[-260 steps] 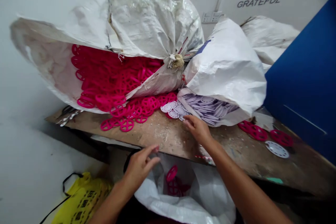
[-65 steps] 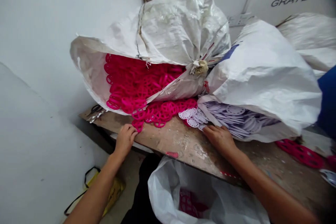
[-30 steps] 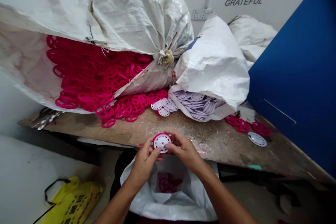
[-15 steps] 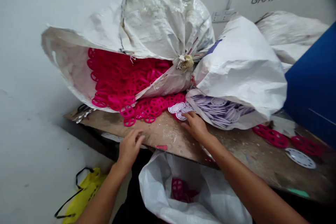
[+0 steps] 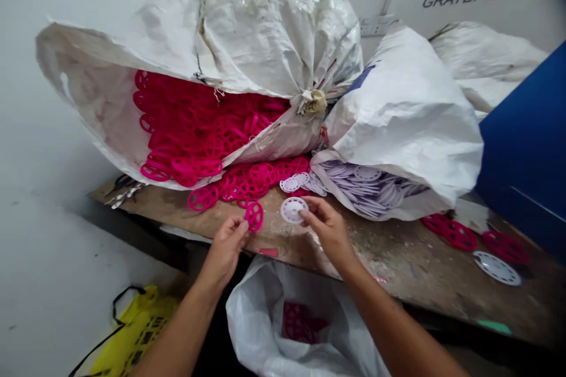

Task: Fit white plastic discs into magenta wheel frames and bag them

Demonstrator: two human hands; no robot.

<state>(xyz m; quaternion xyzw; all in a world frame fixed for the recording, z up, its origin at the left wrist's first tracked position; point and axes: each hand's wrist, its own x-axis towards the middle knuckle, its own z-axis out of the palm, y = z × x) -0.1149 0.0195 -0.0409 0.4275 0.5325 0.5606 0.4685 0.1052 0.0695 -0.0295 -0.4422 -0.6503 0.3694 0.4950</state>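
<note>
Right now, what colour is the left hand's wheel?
Bright pink: the plastic wheel in the left hand, head view.

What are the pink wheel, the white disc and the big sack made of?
The pink wheel looks like moulded plastic: glossy, with smooth, even spokes. The white disc seems plastic too, with a duller finish, though that's hard to tell. The big sack looks like woven plastic, shiny and crinkled.

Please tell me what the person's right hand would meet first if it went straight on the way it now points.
The right hand is touching a white perforated plastic disc; past that disc, the first thing looks to be the heap of magenta plastic wheels, though depth is hard to judge from this view.
</note>
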